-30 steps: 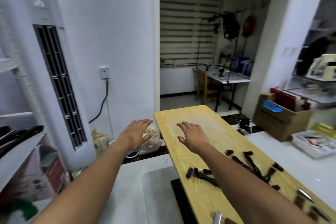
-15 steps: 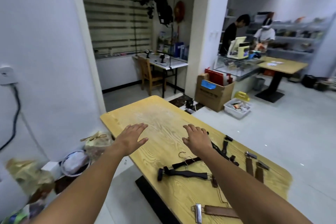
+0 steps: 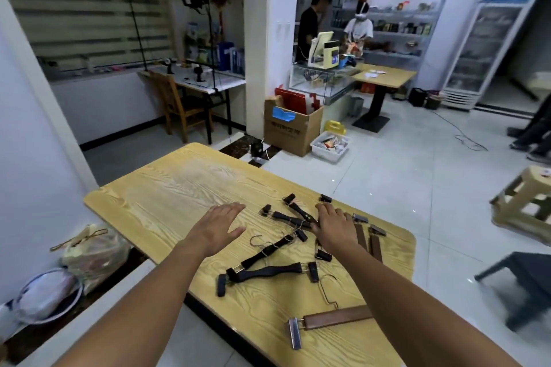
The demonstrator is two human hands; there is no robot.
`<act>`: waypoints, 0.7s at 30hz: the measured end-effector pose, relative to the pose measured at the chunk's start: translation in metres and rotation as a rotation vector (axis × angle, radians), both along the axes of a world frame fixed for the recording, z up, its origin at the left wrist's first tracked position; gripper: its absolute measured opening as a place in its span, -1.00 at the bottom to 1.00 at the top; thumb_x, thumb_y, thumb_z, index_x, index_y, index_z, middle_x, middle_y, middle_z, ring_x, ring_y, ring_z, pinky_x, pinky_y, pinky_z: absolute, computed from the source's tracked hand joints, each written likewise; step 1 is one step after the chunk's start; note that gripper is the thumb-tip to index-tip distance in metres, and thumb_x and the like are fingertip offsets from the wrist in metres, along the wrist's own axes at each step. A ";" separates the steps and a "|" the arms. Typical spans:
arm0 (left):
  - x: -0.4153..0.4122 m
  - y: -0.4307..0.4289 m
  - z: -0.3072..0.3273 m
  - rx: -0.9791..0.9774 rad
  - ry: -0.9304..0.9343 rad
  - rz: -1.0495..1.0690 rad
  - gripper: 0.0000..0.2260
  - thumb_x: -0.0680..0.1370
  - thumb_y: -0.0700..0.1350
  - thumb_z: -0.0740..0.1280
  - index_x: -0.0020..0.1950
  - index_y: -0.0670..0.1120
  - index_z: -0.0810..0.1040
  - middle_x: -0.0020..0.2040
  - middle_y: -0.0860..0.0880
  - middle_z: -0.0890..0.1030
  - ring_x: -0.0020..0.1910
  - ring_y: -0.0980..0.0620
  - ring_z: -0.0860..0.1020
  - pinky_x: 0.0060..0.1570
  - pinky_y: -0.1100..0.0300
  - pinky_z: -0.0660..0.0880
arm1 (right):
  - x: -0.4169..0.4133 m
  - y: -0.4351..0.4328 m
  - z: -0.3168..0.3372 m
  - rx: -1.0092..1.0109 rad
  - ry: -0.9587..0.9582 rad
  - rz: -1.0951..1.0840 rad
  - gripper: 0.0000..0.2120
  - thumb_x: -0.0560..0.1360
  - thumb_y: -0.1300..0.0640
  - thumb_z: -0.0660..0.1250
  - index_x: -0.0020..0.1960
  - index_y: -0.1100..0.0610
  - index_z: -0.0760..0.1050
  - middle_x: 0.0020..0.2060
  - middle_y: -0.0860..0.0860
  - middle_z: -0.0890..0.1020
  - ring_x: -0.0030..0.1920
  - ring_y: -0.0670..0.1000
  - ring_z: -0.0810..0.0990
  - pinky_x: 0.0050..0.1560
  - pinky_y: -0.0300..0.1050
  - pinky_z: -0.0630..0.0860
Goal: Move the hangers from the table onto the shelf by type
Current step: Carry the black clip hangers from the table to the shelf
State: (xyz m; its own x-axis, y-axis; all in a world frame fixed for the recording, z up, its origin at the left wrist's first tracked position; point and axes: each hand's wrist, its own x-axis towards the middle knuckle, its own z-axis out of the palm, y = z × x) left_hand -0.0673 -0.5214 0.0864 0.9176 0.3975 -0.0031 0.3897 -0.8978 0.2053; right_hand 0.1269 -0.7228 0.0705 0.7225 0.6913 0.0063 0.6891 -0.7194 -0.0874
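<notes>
Head: cardboard box (image 3: 293, 128), stool (image 3: 533, 177) beyond table (image 3: 179, 202) (hangers (image 3: 268, 272) tangled).

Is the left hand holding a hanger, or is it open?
Open. The left hand has its fingers straight over the bare wood of the table, and it holds nothing.

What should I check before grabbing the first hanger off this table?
1. Hands free: ok. Left hand and right hand are open and hold nothing.
2. Hangers in reach: ok. Black hangers lie between the hands and by the right hand.
3. Types apart: not ok. Brown hangers lie right beside the black pile.
4. Hooks untangled: not ok. Wire hooks cross inside the pile.
5. Shelf in sight: not ok. It is out of frame.
</notes>
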 end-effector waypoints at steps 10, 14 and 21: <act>0.061 0.028 -0.018 -0.038 0.049 -0.046 -0.48 0.62 0.10 0.13 0.54 0.04 0.07 0.54 0.04 0.15 0.51 0.07 0.11 0.50 0.14 0.00 | 0.046 0.006 -0.037 -0.072 0.062 -0.090 -0.48 0.62 -0.06 0.10 0.51 0.10 0.11 0.47 0.08 0.25 0.46 0.15 0.22 0.45 0.08 0.14; 0.100 0.043 -0.025 -0.036 0.077 -0.065 -0.48 0.62 0.10 0.12 0.54 0.03 0.06 0.54 0.04 0.14 0.51 0.08 0.10 0.51 0.13 -0.04 | 0.077 0.018 -0.054 -0.087 0.102 -0.123 -0.49 0.62 -0.04 0.11 0.51 0.11 0.12 0.46 0.08 0.28 0.46 0.16 0.22 0.44 0.07 0.16; 0.161 0.060 -0.049 -0.081 0.120 -0.095 -0.48 0.62 0.10 0.11 0.54 0.04 0.05 0.55 0.03 0.12 0.52 0.08 0.09 0.52 0.12 -0.07 | 0.122 0.044 -0.078 -0.116 0.139 -0.095 -0.53 0.63 -0.01 0.11 0.48 0.13 0.16 0.42 0.10 0.31 0.43 0.16 0.26 0.41 0.08 0.21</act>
State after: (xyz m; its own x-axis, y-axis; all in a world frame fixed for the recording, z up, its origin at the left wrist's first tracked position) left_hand 0.0941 -0.4610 0.0375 0.9420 0.3033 -0.1437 0.3302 -0.9142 0.2351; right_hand 0.2488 -0.6788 -0.0075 0.7728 0.6104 -0.1738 0.6048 -0.7913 -0.0898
